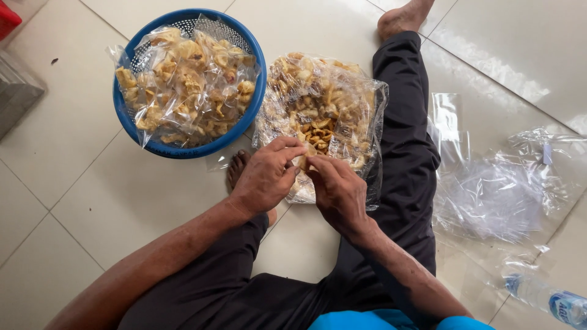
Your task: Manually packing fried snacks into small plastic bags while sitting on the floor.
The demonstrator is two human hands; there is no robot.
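My left hand [266, 176] and my right hand [336, 189] meet over the near edge of a big clear plastic bag of fried crackers [321, 113] that lies on the floor between my legs. Both hands pinch a small clear bag with a few crackers [304, 160] in it, fingertips touching at its top. A blue plastic basket [125, 116] stands to the left, filled with several small sealed bags of the same crackers [186, 85].
Empty clear plastic bags [495, 189] lie in a heap on the tiled floor at the right. A plastic water bottle [547, 299] lies at the lower right. My legs in dark trousers [406, 146] flank the big bag. A grey object [15, 91] sits at the left edge.
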